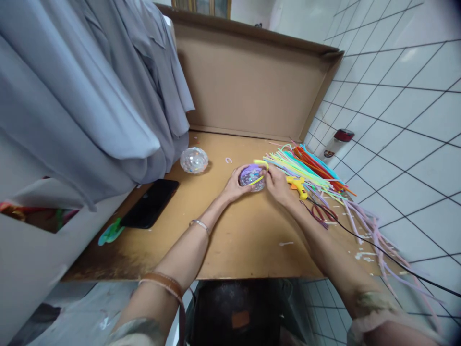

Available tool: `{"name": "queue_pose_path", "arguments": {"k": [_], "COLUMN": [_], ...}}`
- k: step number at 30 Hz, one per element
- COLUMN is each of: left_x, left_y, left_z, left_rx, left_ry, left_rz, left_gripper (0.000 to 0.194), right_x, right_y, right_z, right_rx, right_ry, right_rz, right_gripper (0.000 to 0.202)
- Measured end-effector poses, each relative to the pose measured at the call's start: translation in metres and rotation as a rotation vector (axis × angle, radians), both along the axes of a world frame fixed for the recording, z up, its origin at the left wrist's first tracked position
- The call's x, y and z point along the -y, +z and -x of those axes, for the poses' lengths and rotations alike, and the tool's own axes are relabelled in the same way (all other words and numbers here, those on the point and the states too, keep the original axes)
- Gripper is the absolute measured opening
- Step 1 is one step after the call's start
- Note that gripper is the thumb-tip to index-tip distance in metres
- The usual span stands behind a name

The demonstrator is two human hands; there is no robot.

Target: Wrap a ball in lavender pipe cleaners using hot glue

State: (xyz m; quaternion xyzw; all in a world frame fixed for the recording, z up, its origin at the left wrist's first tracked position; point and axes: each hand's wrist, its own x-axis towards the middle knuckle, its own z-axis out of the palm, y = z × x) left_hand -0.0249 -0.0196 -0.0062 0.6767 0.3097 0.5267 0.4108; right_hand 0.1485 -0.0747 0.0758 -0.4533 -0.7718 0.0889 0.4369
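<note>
Near the middle of the table, my left hand (pixel 236 186) is wrapped round the left side of a clear, faceted bowl (pixel 252 179) with purple along its upper rim. A yellow fuzzy strip (pixel 260 163) lies along the bowl's right side, one end curling above it. My right hand (pixel 276 184) pinches this strip at the bowl's right edge. Just right of my right hand lies a yellow glue gun (pixel 298 187) with a black cord. Another clear faceted bowl (pixel 194 160) stands apart, to the left and farther back.
Many coloured fuzzy sticks (pixel 309 166) are piled at the right. A black phone (pixel 150 203) and a green object (pixel 111 232) lie at the left. A cardboard panel (pixel 248 81) stands behind, grey cloth (pixel 137 86) hangs left, and a red-capped bottle (pixel 337 142) is by the tiled wall.
</note>
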Motion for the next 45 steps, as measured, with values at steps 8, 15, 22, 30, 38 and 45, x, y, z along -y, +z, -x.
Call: {"name": "queue_pose_path", "arguments": {"k": [8, 15, 22, 30, 38, 45], "left_x": [-0.002, -0.002, 0.002, 0.001, 0.003, 0.005], "left_y": [0.000, -0.006, -0.006, -0.005, -0.007, -0.007], "left_z": [0.000, 0.002, 0.006, 0.012, 0.011, 0.012], "left_rx": [-0.013, -0.038, -0.037, 0.030, -0.028, -0.044], "left_ry": [-0.002, 0.007, 0.003, -0.014, -0.013, 0.005], "left_rz": [-0.013, -0.016, 0.020, 0.080, 0.045, 0.051], "left_gripper": [0.082, 0.092, 0.092, 0.085, 0.083, 0.079], "right_x": [-0.008, -0.014, -0.006, -0.002, -0.008, -0.010], "right_y": [-0.039, -0.055, -0.072, -0.078, -0.080, -0.077], "right_z": [-0.005, -0.006, -0.003, 0.006, 0.001, 0.001], "right_rx": [0.394, 0.275, 0.028, -0.181, -0.587, -0.799], "right_ry": [-0.374, -0.389, -0.356, -0.298, -0.270, -0.250], "right_rz": [-0.135, -0.173, -0.110, -0.027, 0.179, 0.210], "right_gripper": [0.026, 0.025, 0.044, 0.029, 0.020, 0.019]}}
